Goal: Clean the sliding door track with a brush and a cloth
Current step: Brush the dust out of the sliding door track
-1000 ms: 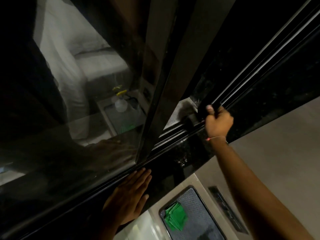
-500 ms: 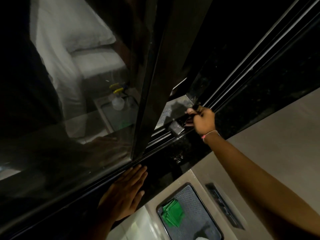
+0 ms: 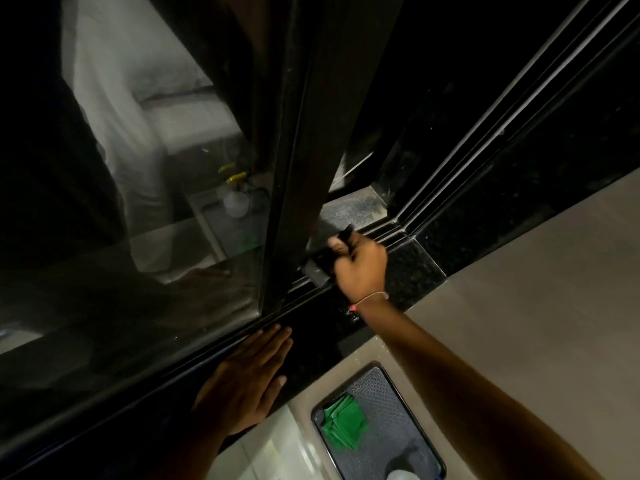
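Observation:
My right hand [image 3: 360,268] is closed around a dark brush [image 3: 317,270], whose head rests in the sliding door track [image 3: 384,233] right beside the dark door frame [image 3: 294,188]. My left hand [image 3: 244,379] lies flat, fingers spread, on the black stone sill [image 3: 311,341] nearer to me. A folded green cloth [image 3: 344,424] lies in a grey tray [image 3: 398,403] on the floor below.
The glass door panel [image 3: 138,202] on the left reflects a spray bottle [image 3: 235,199] and pale fabric. The top of a white bottle [image 3: 401,474] shows at the tray's near edge. Beige floor tiles [image 3: 519,289] stretch to the right.
My right hand has drawn the brush along the track to the left, toward the door frame. My left hand stays flat on the sill.

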